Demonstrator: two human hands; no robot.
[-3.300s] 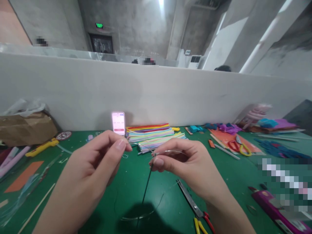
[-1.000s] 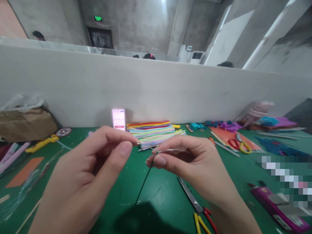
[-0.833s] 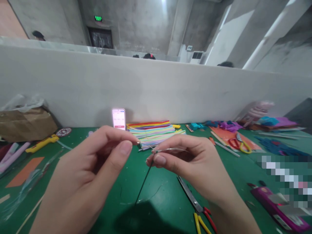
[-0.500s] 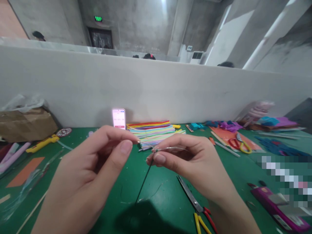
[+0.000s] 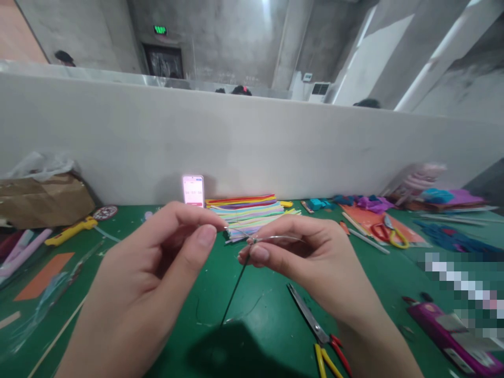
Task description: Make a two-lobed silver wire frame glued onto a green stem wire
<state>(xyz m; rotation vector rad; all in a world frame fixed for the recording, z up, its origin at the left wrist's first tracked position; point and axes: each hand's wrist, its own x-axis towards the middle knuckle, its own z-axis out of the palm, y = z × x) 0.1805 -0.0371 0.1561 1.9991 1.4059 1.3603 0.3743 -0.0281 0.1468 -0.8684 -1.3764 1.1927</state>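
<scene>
My left hand (image 5: 149,273) is raised over the green table mat (image 5: 268,315), thumb and forefinger pinched on the end of a thin silvery wire (image 5: 236,232). My right hand (image 5: 311,262) pinches the top of a thin dark green stem wire (image 5: 234,294), which slants down toward the mat. The silvery wire runs between the two pinches and loops over my right fingers. The hands are a few centimetres apart.
A stack of coloured foam strips (image 5: 252,212) and a phone (image 5: 192,190) stand at the white partition (image 5: 252,142). Pliers (image 5: 318,336) lie under my right wrist. Red-and-yellow scissors (image 5: 384,231) rest on orange paper at right. A yellow cutter (image 5: 69,231) and cardboard box (image 5: 43,202) sit left.
Over three seconds both hands rose slightly and drew closer together. In the last second they hardly moved, keeping their pinches on the wire and stem.
</scene>
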